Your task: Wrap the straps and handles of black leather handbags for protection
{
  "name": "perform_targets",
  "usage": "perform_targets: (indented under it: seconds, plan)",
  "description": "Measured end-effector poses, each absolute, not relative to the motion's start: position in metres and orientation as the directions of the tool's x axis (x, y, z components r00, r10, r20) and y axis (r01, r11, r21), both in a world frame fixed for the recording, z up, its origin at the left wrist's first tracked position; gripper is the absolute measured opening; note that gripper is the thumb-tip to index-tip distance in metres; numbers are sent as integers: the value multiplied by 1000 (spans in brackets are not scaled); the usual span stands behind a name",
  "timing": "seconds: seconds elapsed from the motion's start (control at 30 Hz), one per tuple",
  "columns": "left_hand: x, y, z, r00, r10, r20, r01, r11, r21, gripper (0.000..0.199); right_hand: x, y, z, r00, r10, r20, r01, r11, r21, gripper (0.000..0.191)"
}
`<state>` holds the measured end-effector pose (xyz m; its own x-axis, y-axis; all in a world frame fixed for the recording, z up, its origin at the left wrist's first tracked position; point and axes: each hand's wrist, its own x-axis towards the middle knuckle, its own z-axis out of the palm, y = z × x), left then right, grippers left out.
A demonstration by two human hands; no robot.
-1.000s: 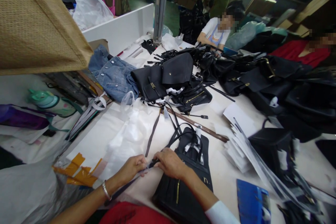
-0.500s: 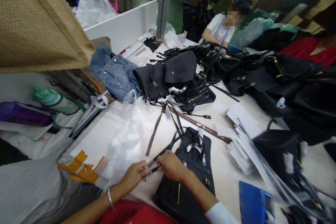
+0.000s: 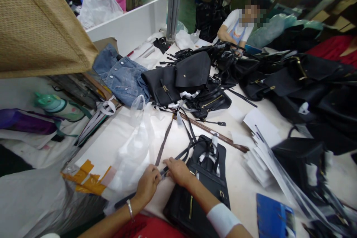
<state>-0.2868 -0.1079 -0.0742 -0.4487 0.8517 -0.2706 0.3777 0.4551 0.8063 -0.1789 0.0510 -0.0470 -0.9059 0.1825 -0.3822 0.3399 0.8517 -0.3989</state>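
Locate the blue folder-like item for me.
In the head view, the blue folder-like item lies flat on the table at the lower right, right of the black backpack and below the stack of white papers.

QTY CT, BENCH & SURROUNDS

Were seen: 1 nearest blk backpack (image 3: 202, 186), 1 denim garment (image 3: 122, 76), 1 green btl (image 3: 60, 107), 1 bracelet (image 3: 129, 210), 1 metal post (image 3: 173, 7), 3 co-workers (image 3: 232, 29). Other blk bags (image 3: 284, 85) were too jumbled to ct.

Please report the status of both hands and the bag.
Both hands closed on black strap. Black bag flat on table, right forearm across it. White plastic beside left hand.
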Motion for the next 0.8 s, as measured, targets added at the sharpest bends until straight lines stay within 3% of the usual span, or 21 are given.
perform_targets:
  seconds: [0.17, 0.27, 0.43, 0.6, 0.8]
  plan:
    - [-289, -103, -82, -479, 839, -259, 410, 475, 779, 10, -192, 49, -60, -901, 186, -393, 330, 881, -340, 16]
    - [-291, -102, -87, -470, 835, -285, 378, 482, 790, 12, -196, 48, -61, -913, 182, -365, 309, 892, -329, 15]
    - [-291, -100, -98, -468, 760, -451, 82, 545, 834, 11, -192, 50, -54, -938, 79, -338, 198, 922, -333, 15]
    - [-292, -100, -99, -396, 738, -547, -105, 555, 825, 16, -182, 47, -33, -928, 84, -362, 212, 920, -330, 11]
    - [-308, -115, -82, -63, 740, -670, -422, 588, 690, 37, -177, 26, 8, -953, 21, -302, 113, 951, -287, 8]
